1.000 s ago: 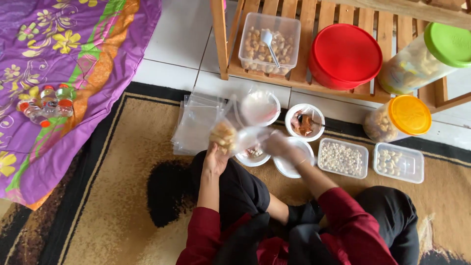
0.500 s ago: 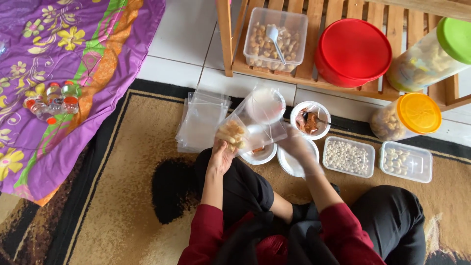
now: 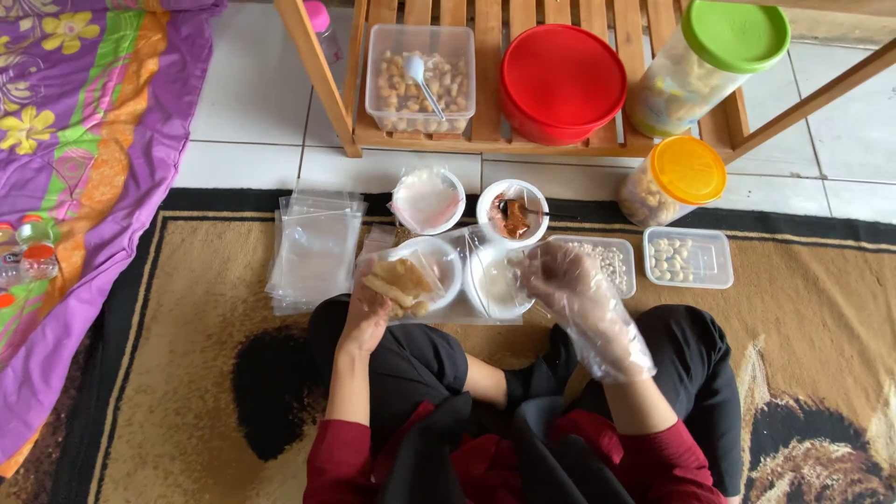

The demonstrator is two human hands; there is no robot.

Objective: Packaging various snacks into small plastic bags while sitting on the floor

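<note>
The left hand (image 3: 366, 315) has its fingers closed round a clear bag (image 3: 403, 280) of pale fried snacks, held just above the person's lap at the rug's (image 3: 187, 373) far edge. The right hand (image 3: 565, 280), in a loose clear glove, rests half curled over a white bowl (image 3: 495, 280); whether it grips anything I cannot tell.

Another white bowl (image 3: 439, 257) sits behind the bag. Further out, a bowl under clear film (image 3: 427, 200) and a small bowl of brown paste (image 3: 511, 215) stand at the rug's border. Right of them lie two clear boxes: one of small white pieces (image 3: 607, 257), one of larger pale pieces (image 3: 688, 257). A stack of empty clear bags (image 3: 313, 247) lies left.

On the wooden rack (image 3: 322, 84) stand a clear tub of snacks with a spoon (image 3: 420, 79), a red-lidded tub (image 3: 562, 82) and a green-lidded jar (image 3: 709, 61). An orange-lidded jar (image 3: 677, 179) lies on the tiles.
</note>
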